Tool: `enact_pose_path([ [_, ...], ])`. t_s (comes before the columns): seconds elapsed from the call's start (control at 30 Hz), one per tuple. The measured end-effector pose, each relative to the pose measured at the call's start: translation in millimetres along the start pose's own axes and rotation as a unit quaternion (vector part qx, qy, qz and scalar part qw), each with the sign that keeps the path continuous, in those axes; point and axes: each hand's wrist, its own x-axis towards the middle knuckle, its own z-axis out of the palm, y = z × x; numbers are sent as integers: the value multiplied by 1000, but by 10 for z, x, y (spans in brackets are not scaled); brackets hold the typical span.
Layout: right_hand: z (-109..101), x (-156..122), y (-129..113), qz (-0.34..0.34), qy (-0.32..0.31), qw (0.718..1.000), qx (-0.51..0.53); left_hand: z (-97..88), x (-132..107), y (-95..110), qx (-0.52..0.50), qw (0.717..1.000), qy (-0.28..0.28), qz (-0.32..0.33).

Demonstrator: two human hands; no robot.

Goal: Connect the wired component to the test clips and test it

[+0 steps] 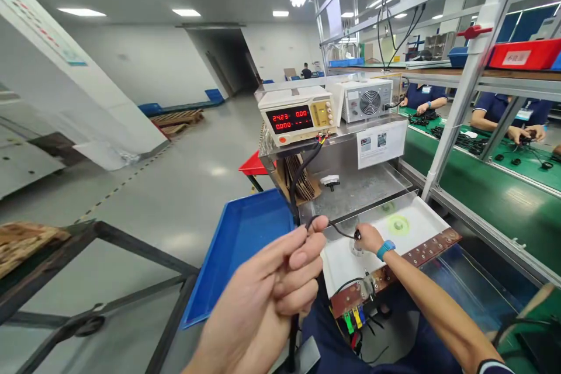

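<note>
My left hand [280, 280] is raised in front of the blue tray, its thumb and forefinger pinched on a thin black cable [336, 228]. The cable runs to my right hand [369, 239], which wears a blue wristband and is closed around a small black part at the cable's end. That hand is low over a white-bottomed shallow tray [427, 213]. Under its fingertips a pale round object [357, 248] shows in part. Farther right in the tray is a yellow-green ring [398, 224]. My fingers hide most of the black part.
A power supply [298, 114] with red digits stands on the metal shelf, beside a grey fan unit [368, 100]. A blue tray [241, 245] lies to the left. A brown screw-studded strip [432, 248] edges the white tray. Co-workers sit behind the frame post [456, 105].
</note>
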Motion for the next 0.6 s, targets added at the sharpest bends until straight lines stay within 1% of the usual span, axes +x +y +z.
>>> enact_pose_path([
  [0.07, 164, 40, 117, -19, -25, 999, -8, -20, 134, -99, 0, 999, 30, -32],
  [0.13, 250, 103, 212, -45, -50, 998, -14, -98, 244, -177, -19, 999, 36, -33],
  [0.23, 282, 226, 285, -58, -84, 994, -26, -232, 335, -245, -63, 998, 17, -24],
  [0.33, 285, 299, 277, -57, -103, 992, -34, -308, 373, -277, -91, 995, 9, -31],
  [0.4, 302, 285, 242, -43, -103, 993, -39, -334, 404, -297, -102, 994, 3, -39],
  [0.5, 336, 189, 183, 10, -90, 995, -46, -375, 476, -340, -119, 992, -4, -49],
  [0.6, 290, 73, 137, 48, -81, 995, -36, -418, 553, -392, -132, 989, -2, -63],
])
